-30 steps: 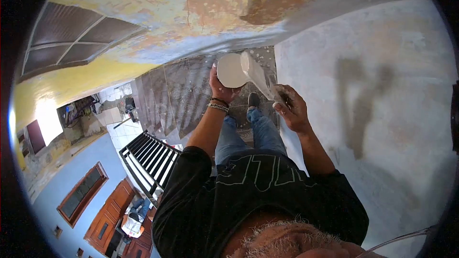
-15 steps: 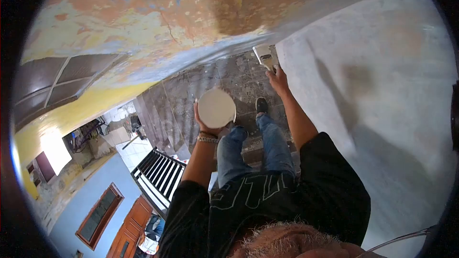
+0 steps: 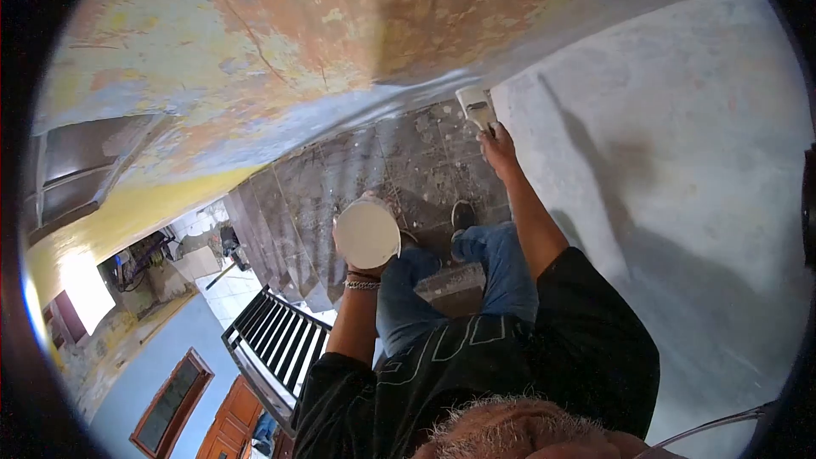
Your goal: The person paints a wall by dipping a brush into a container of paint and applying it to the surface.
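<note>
My left hand (image 3: pixel 371 270) is wrapped round a round tub (image 3: pixel 398 252), with its fingers partly hidden behind it. The smooth cream face of the tub, which looks like paint (image 3: pixel 367 232), is turned up toward me. Held out ahead on the right, my right hand (image 3: pixel 499 151) grips the handle of a wide, flat paintbrush (image 3: pixel 476 109). The brush's pale, whitish end points away from me, close to the corner where the two walls meet the floor.
A patchy orange and yellow wall (image 3: pixel 289 42) rises ahead, and a whitish wall (image 3: pixel 697 136) stands at my right. Dark, spattered tiles (image 3: pixel 416 149) lie underfoot. Steps (image 3: pixel 268 212) and a black railing (image 3: pixel 276 331) are at the left, near a blue wall (image 3: pixel 170 327).
My left hand and the tub have moved a little left and nearer my body. The brush has turned slightly and come a little closer to me. My view has shifted.
</note>
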Tool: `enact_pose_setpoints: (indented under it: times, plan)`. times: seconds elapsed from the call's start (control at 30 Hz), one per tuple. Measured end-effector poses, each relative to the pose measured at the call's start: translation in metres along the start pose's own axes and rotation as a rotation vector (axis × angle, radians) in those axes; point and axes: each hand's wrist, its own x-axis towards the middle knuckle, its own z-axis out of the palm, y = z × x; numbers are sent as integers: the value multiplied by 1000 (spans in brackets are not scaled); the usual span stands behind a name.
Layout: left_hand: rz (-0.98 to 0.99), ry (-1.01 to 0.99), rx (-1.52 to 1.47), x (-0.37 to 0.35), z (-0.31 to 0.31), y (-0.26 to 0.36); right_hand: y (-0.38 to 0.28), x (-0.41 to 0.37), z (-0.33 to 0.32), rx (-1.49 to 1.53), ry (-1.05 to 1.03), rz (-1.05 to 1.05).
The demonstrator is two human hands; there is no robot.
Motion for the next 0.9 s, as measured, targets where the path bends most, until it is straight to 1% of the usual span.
enact_pose_setpoints:
  times: [0.03, 0.07, 0.1, 0.13, 0.17, 0.23, 0.27, 0.33, 0.37, 0.4, 0.43, 0.47, 0.5, 0.53, 0.57, 0.6, 0.63, 0.67, 0.73, 0.77, 0.8, 0.83, 0.87, 0.9]
  plan:
    - [-72, -30, -199, 3, -4, -2, 2, 15, 4, -97, -45, -82]
    - [-74, -36, -191, 5, -24, -7, 8, 21, 5, -88, -40, -85]
    - [-52, 2, -164, 9, -53, -11, -20, 16, 2, 118, -66, -75]
    - [-21, 30, -147, 16, -74, -17, -60, 11, -7, 314, -96, -78]
    - [-19, 14, -152, 23, -87, -23, -108, -10, -15, 471, -91, -33]
    - [-29, 29, 124, 31, -105, -28, -145, -31, -41, 455, -133, -69]
    - [-24, 9, 124, 38, -108, -30, -157, -41, -54, 482, -150, -84]
    - [-102, -1, -245, 49, -111, -38, -173, -58, -78, 475, -150, -142]
    - [-101, -24, -241, 52, -109, -41, -176, -67, -86, 443, -132, -197]
    - [-112, -129, -212, 56, -106, -44, -174, -70, -90, 413, -112, -255]
    - [-123, -232, -180, 61, -110, -47, -169, -68, -90, 418, -103, -279]
    - [-122, -253, -170, 69, -121, -50, -159, -66, -89, 424, -76, -363]
    - [-84, -237, -101, 76, -133, -53, -147, -64, -87, 429, -45, -443]
    - [-47, -220, -31, 83, -147, -56, -132, -55, -80, 437, -32, -458]
    - [-49, -239, -19, 90, -162, -58, -116, -36, -70, 505, -13, -474]
    - [-136, -320, -183, 98, -177, -58, -98, -14, -61, 574, 4, -491]
    - [-226, -400, -346, 103, -187, -59, -74, 12, -52, 506, 35, -499]
    - [-229, -422, -332, 105, -191, -60, -46, 38, -42, 437, 66, -509]
    - [80, -102, 33, 103, -194, -61, 6, 74, -23, 403, 128, -599]
    - [86, -117, 44, 101, -203, -59, 37, 88, -14, 415, 133, -613]
    - [50, -108, 12, 100, -213, -56, 69, 98, -6, 358, 136, -570]
    - [11, -92, -19, 99, -219, -52, 89, 99, -2, 301, 140, -521]
    - [9, -97, -5, 95, -217, -49, 99, 89, 1, 316, 146, -522]
    - [-22, -116, -57, 89, -210, -48, 110, 75, 4, 257, 175, -489]
